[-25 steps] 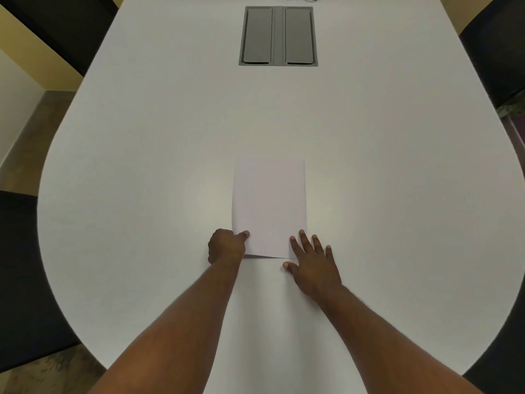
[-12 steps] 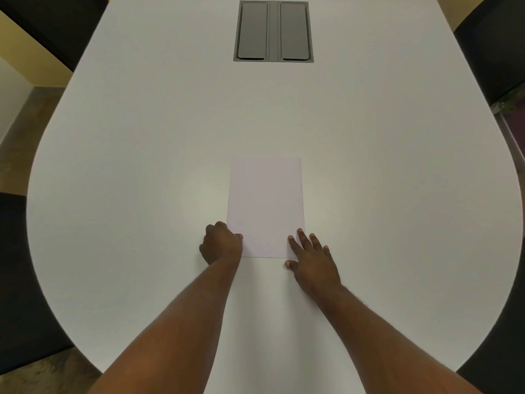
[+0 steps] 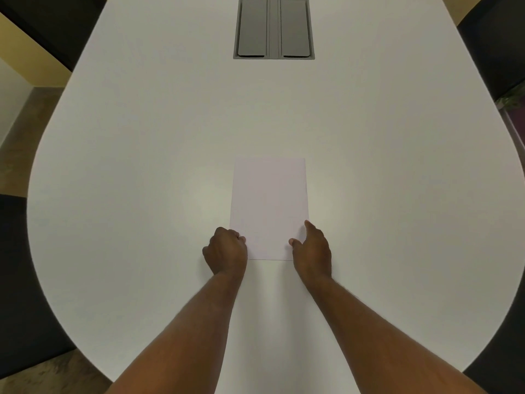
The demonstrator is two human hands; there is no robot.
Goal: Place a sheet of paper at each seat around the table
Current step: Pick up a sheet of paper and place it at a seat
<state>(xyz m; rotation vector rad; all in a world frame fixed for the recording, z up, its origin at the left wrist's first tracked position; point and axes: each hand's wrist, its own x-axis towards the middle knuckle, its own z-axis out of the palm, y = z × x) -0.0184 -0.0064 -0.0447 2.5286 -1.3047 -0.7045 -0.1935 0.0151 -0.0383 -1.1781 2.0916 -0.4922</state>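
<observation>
A white sheet of paper (image 3: pixel 269 206) lies flat on the white table (image 3: pixel 142 172), lengthwise away from me, straight ahead. My left hand (image 3: pixel 225 250) is curled at the sheet's near left corner, thumb pressed on the paper. My right hand (image 3: pixel 312 248) cups the near right corner, thumb on top of the sheet and fingers along its right edge. Both forearms reach in from the bottom of the view.
A grey double-lidded cable box (image 3: pixel 274 28) is set into the table at the far middle. Dark chairs stand at the near left (image 3: pixel 20 280), near right (image 3: pixel 505 351), far left (image 3: pixel 54 27) and far right (image 3: pixel 494 44). The table's rounded end curves around me.
My right hand has turned from lying flat with spread fingers to cupping the sheet's right corner with the thumb on top. The left hand stays at the left corner.
</observation>
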